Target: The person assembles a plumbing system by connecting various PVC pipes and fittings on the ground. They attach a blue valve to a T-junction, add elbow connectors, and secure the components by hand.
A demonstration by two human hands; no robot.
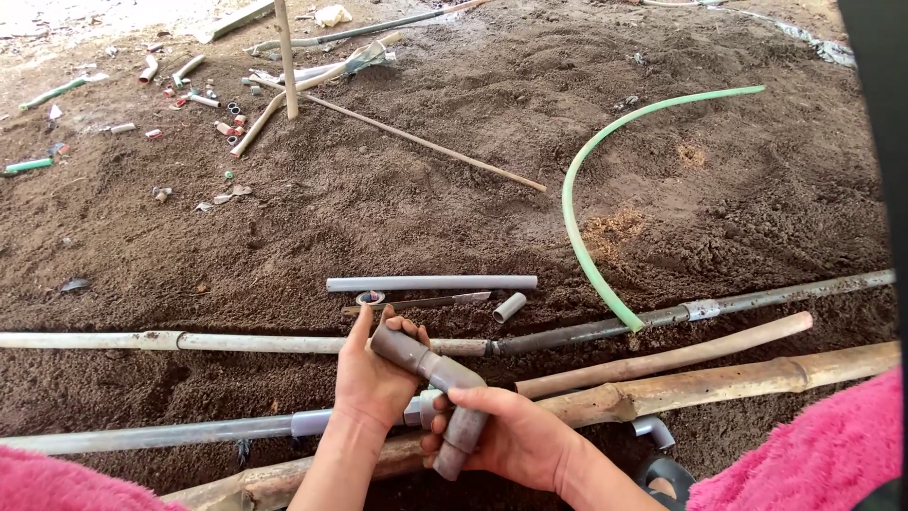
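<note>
1. Pink sleeves (823,454) fill the bottom corners, nearest the camera, on either side of both hands.
2. Right hand (515,437) is wrapped around the lower end of a grey bent pipe fitting (437,386), fingers curled over it.
3. Left hand (374,374) grips the upper end of the same fitting, thumb and fingers closed on it.
4. Just beyond the left hand's fingertips lie a short grey pipe (431,282), a small pipe offcut (509,307) and a thin blade-like tool (426,302) on the dark soil (426,208).
5. Bamboo poles (719,378) lie right of the right hand.
6. Farther off, past the right hand, curves a green hose (591,170).
</note>
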